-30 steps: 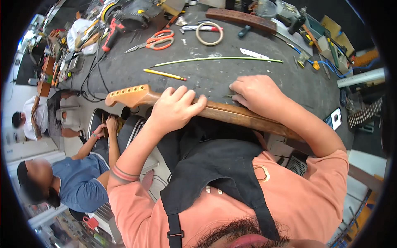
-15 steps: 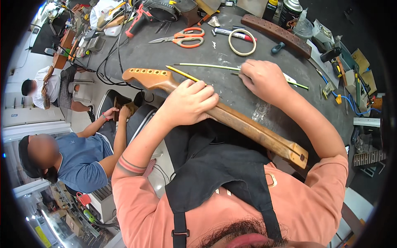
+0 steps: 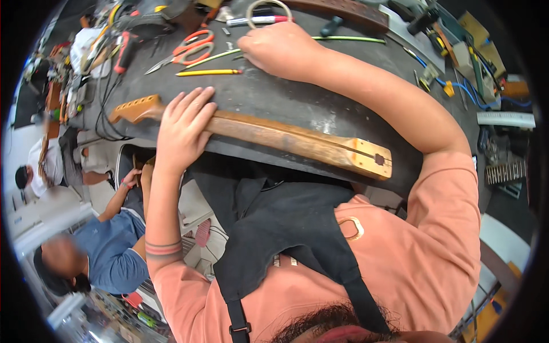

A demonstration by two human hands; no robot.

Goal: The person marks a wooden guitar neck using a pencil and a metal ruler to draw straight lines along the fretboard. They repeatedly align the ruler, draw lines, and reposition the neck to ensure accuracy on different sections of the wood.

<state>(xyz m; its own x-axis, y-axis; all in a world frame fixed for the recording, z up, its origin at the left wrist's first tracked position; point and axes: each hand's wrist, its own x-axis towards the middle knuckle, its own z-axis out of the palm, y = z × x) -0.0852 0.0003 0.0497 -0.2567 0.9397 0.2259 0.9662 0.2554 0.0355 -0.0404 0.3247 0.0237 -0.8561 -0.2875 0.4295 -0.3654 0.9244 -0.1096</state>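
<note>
A wooden guitar neck lies along the near bench edge, its headstock with a row of holes at the left. Close to that headstock, my left hand lies across it, fingers draped over the far side. Beyond the neck, my right hand is bent down at the bench with curled fingers. It covers part of a thin pale-green rod; a small dark tip shows by its fingertips, but what they hold is hidden. A yellow pencil lies between the hands, left of my right hand.
Orange-handled scissors, a white-and-red marker and a pale ring lie at the far side. A long brown strip is behind them. Blue cable and tools crowd the right. A person in blue sits at left.
The view has shifted, and the neck lies more level in it. My left-hand fingers have straightened over the neck. My right hand has moved farther away, closer to the ring and marker.
</note>
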